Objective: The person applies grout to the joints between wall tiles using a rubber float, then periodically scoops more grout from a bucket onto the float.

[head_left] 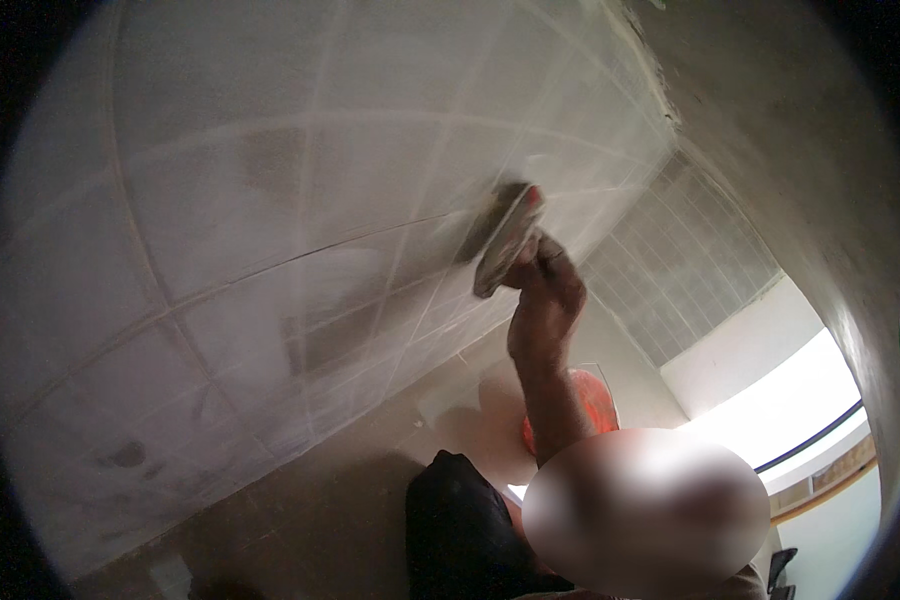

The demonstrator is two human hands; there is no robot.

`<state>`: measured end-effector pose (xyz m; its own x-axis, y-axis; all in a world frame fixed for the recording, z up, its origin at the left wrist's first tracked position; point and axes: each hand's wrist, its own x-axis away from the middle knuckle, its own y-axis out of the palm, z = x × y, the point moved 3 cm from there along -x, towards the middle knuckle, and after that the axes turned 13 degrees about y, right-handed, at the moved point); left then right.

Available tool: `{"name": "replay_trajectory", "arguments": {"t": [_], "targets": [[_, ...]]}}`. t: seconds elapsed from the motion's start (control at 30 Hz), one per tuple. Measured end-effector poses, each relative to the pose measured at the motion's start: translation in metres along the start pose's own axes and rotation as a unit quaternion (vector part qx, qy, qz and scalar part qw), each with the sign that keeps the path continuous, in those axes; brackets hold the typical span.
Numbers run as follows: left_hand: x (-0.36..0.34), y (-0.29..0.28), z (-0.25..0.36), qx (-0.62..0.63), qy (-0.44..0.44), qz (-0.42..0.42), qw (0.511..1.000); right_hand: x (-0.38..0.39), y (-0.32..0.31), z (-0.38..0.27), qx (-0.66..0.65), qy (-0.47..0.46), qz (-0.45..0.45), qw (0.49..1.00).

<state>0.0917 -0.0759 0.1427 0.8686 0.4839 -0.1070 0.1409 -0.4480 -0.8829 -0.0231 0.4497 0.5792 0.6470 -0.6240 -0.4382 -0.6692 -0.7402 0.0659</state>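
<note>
My right hand (548,305) reaches up from the lower right, its fingers closed round a flat, pale, dirt-smeared pad-like tool (507,243). Its exact kind is unclear, as motion softens it; a small red spot shows near its upper end. The tool is at the grey tiled wall (220,250), with a dark shadow beside it; I cannot tell if its whole face touches. Whitish haze and pale joint lines mark the tiles, with darker patches among them. A blurred oval hides part of the lower right, including the arm's lower part. My left hand is not in view.
Below the arm stands an orange-red bucket-like container (595,400), partly hidden. A black-clothed leg (460,530) is at the bottom centre, above the dull floor (310,510). A second tiled wall (675,255) meets the first at right, near a bright window (790,400).
</note>
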Motion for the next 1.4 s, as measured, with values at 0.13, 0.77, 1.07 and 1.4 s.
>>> {"name": "replay_trajectory", "arguments": {"t": [0.13,0.77,1.07,1.4], "targets": [[0.003,-0.019,0.003,0.074,0.034,-0.057,0.995,0.017,0.019,-0.017,-0.022,-0.014,-0.183,0.983],[-0.011,-0.061,-0.006,0.089,0.003,-0.191,0.978,0.015,0.032,-0.043,0.402,-0.378,-0.230,0.802],[-0.007,-0.038,-0.015,0.093,-0.069,-0.021,0.993,0.032,0.035,-0.022,0.407,-0.402,-0.225,0.789],[-0.011,-0.065,-0.012,0.127,-0.053,-0.040,0.990,0.034,0.058,-0.032,0.094,-0.092,-0.226,0.965]]}}
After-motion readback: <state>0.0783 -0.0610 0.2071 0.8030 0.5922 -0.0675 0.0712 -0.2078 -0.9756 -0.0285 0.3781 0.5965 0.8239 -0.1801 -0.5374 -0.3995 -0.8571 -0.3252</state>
